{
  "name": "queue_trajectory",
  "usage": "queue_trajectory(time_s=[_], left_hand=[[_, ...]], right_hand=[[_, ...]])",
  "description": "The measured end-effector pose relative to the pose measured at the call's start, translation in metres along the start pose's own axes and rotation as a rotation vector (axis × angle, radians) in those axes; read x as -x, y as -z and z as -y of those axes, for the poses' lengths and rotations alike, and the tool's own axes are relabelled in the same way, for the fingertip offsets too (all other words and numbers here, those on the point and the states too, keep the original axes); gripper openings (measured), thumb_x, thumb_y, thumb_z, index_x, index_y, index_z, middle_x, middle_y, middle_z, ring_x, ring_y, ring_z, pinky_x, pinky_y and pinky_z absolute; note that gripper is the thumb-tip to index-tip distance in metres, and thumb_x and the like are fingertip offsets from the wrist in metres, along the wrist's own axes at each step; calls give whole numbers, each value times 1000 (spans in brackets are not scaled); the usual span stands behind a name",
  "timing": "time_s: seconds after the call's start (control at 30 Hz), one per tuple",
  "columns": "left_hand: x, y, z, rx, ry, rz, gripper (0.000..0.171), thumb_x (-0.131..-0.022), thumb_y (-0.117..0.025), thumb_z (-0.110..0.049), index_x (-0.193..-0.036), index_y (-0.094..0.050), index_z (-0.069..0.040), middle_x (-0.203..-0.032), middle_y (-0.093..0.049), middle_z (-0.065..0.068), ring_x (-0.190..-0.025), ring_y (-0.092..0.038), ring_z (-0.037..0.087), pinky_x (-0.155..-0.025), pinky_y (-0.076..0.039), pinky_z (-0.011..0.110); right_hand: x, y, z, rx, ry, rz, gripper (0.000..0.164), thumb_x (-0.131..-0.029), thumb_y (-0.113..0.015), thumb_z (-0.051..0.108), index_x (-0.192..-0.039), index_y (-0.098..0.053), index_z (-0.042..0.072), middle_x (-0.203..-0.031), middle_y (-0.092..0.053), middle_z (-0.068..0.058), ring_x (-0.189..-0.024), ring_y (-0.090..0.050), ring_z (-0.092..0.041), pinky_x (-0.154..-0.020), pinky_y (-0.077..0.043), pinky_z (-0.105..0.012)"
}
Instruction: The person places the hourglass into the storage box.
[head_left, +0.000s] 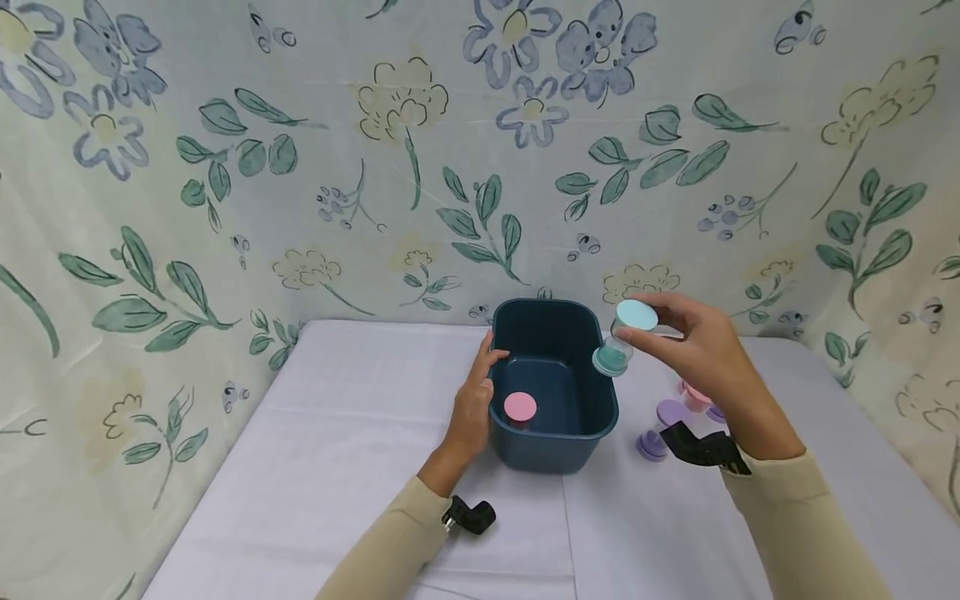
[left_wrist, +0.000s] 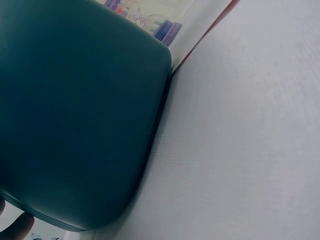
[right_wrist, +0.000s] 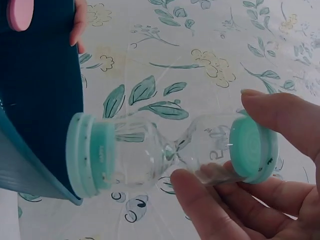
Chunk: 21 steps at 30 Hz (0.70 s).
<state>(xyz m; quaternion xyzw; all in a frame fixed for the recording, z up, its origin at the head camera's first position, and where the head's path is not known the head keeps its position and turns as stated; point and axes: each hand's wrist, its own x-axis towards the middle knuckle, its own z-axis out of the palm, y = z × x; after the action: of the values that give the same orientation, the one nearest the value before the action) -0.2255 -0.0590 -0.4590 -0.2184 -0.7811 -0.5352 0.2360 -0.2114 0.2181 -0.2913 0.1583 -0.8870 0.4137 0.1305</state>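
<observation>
My right hand [head_left: 708, 354] pinches a clear sand timer [head_left: 611, 360] with mint green caps by its upper end. The timer tilts, its lower cap overlapping the right rim of a dark blue plastic bin [head_left: 551, 454] in the head view. Fingertips and thumb lie around the far cap and glass in the right wrist view. On the bin's left side my left hand [head_left: 472, 412] grips the wall, with fingers hooked over the rim. Inside the bin, near its front left corner, is an item with a round pink top [head_left: 520, 407]; its lower part is mostly hidden.
Right of the bin, partly behind my right wrist, stand sand timers with purple caps [head_left: 673, 412] and a pink-capped one [head_left: 696, 400]. A white cloth [head_left: 360, 433] covers the table. Flower-patterned fabric [head_left: 420, 192] hangs behind and at the sides.
</observation>
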Motion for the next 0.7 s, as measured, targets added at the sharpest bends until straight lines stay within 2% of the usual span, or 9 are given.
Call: queue_trajectory(time_s=[0.13,0.27,0.37,0.53,0.7], left_hand=[[0,0,1,7,-2,1,54,-98,-17,-25,-141,-45,-7,-160,-19,2,-146,-19,18,-114,-22,51],[0,0,1,5,1,2,53,-99,-17,-27,-142,-44,-11,-160,-18,1,-146,-18,18,-113,-22,51],[0,0,1,13,-12,-3,53,-99,-18,-26,-142,-44,-10,-160,-19,3,-146,-19,19,-113,-23,52],[0,1,1,6,-15,-3,52,-99,-17,-26,-141,-45,-11,-160,-18,3,-146,-19,18,-113,-23,51],[1,1,0,1,5,-1,52,-99,-17,-28,-140,-45,-15,-160,-18,0,-146,-18,15,-114,-22,49]], right_hand=[[-4,-6,6,0,33,32,50,-82,-76,37,-126,-61,19,-116,-64,3,-108,-57,-15,-78,-49,-25],[-7,-11,9,-14,63,69,52,-80,-77,34,-126,-61,15,-118,-62,1,-106,-57,-17,-78,-52,-24],[-9,-15,13,-43,71,120,53,-80,-78,31,-127,-60,13,-120,-60,1,-106,-57,-17,-82,-54,-26],[-12,-20,20,-61,46,222,53,-80,-78,35,-126,-60,15,-121,-59,0,-109,-54,-20,-91,-51,-44],[-17,-26,25,-66,38,299,54,-79,-78,35,-126,-60,14,-122,-58,-5,-110,-55,-27,-89,-52,-47]])
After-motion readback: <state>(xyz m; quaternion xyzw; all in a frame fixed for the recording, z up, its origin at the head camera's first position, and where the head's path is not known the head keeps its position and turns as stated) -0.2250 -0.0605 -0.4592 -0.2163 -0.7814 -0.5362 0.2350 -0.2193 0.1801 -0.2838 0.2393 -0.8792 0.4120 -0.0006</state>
